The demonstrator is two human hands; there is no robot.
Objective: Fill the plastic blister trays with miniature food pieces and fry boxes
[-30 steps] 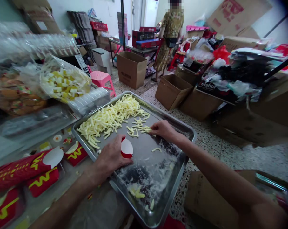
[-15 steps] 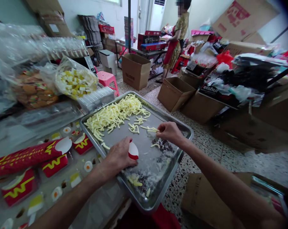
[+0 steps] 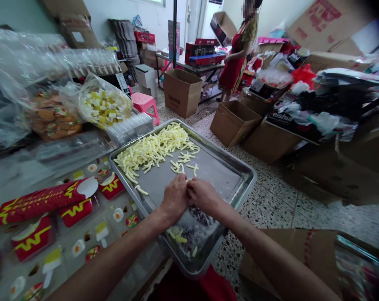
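Over the middle of a metal tray (image 3: 219,165), my left hand (image 3: 174,195) and my right hand (image 3: 205,195) meet at the fingertips. My left hand is closed round a small red fry carton, now almost wholly hidden by the fingers. Pinched in my right hand are pale yellow fry-shaped sticks, mostly covered where the hands touch. A heap of fry-shaped sticks (image 3: 158,144) fills the tray's far left side, with a few loose ones beside it. Broken bits (image 3: 177,235) and white powder lie near the tray's close corner.
Left of the tray, a stack of nested red cartons (image 3: 48,200) and filled cartons (image 3: 34,238) lie on plastic trays of small candies. Behind are bags of yellow-white pieces (image 3: 106,104). Cardboard boxes (image 3: 235,121) stand on the floor. Another person (image 3: 236,58) stands beyond, near a box.
My right hand has moved left with the sticks to meet my left hand, which has risen slightly with the carton. The other person has turned, and a tilted box now shows beside them.
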